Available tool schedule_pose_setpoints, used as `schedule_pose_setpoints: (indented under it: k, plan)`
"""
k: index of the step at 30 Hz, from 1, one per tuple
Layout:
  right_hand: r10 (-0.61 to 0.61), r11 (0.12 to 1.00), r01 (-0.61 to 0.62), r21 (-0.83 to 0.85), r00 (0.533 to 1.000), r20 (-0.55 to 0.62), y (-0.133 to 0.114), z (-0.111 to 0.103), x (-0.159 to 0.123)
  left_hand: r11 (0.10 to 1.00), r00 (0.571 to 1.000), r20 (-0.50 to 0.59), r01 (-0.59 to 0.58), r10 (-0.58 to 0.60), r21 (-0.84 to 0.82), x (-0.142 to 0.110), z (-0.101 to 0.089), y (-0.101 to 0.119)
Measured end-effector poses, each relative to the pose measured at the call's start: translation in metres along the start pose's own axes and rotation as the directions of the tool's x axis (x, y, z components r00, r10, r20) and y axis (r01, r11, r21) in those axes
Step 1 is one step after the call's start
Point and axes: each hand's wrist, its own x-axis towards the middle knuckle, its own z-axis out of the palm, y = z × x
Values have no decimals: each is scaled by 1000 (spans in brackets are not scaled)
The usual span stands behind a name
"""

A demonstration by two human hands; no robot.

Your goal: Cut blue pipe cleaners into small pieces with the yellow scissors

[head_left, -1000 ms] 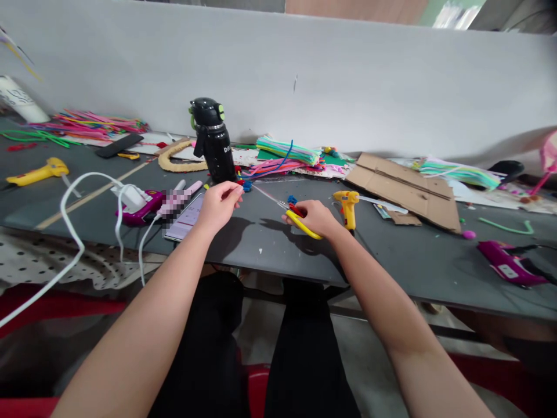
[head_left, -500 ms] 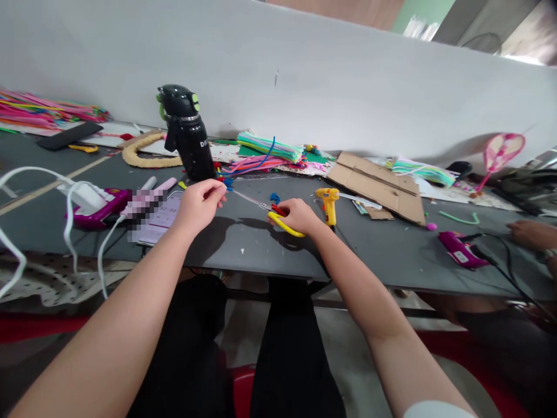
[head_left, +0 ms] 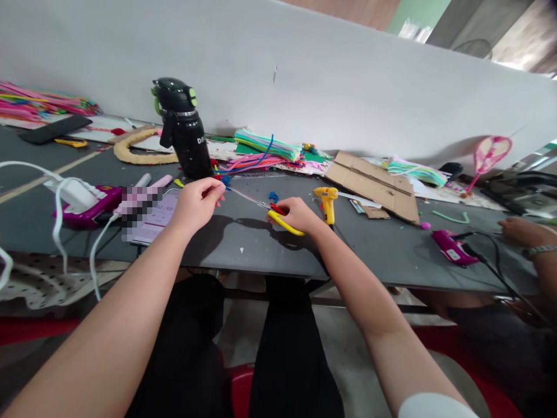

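Observation:
My left hand (head_left: 198, 203) is closed in a pinch in front of the black bottle. A small blue piece (head_left: 225, 181) shows at its fingertips; whether it is held or lies behind them I cannot tell. My right hand (head_left: 296, 215) is wrapped round pliers (head_left: 282, 222) with yellow and red handles, their metal tip pointing left. A thin pale strand (head_left: 246, 196) stretches between the left fingertips and the pliers' tip. Just behind the tip lies another small blue piece (head_left: 273, 195). Beside my right hand stands a yellow glue gun (head_left: 329, 204).
A black bottle (head_left: 189, 145) stands behind my left hand. Left are a phone (head_left: 159, 217), a purple power strip (head_left: 82, 215) and white cables. Cardboard (head_left: 369, 186) and pipe-cleaner bundles (head_left: 267, 145) line the wall. Another person's hand (head_left: 524, 232) rests at the far right.
The view has turned to the right, bringing another person's hand into sight. Both my hands keep nearly the same pose, with the strand still between them.

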Motion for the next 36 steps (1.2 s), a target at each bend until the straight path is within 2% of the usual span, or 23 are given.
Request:
schedule_pose_setpoints:
  k: [5,36]
  plan:
    - [-66,998,66,-14,998,8,5,4,2,1000,1000,5,-8,8,-5,0,-1,0]
    - [-68,998,68,-3,997,30,5,2,4,1000,1000,10,-5,5,21,0,-1,2]
